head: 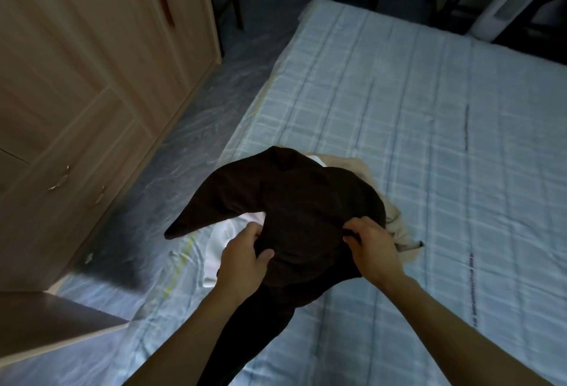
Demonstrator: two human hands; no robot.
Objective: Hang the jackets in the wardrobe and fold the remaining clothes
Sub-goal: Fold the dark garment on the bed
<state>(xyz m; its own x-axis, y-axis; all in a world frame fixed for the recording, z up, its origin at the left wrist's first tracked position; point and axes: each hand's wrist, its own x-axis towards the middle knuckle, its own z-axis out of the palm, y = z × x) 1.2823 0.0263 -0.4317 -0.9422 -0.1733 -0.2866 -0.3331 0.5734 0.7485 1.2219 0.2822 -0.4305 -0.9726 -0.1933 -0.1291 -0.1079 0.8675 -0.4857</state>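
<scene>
A dark brown, almost black garment (pixel 294 204) hangs lifted above the near left corner of the bed, one sleeve sticking out to the left. My left hand (pixel 245 253) grips its cloth at the lower left, thumb on top. My right hand (pixel 372 247) pinches its right edge with curled fingers. Beneath it on the bed lie a beige garment (pixel 399 229) and a white or pale pink garment (pixel 224 235), both partly hidden. The light wooden wardrobe (pixel 92 78) stands at the left with its doors closed.
The bed (pixel 429 109) has a pale blue checked cover and fills the right side. A narrow strip of floor (pixel 214 94) runs between bed and wardrobe. Dark furniture legs and a white appliance (pixel 503 8) stand at the far end. A wooden ledge (pixel 46 321) juts in at lower left.
</scene>
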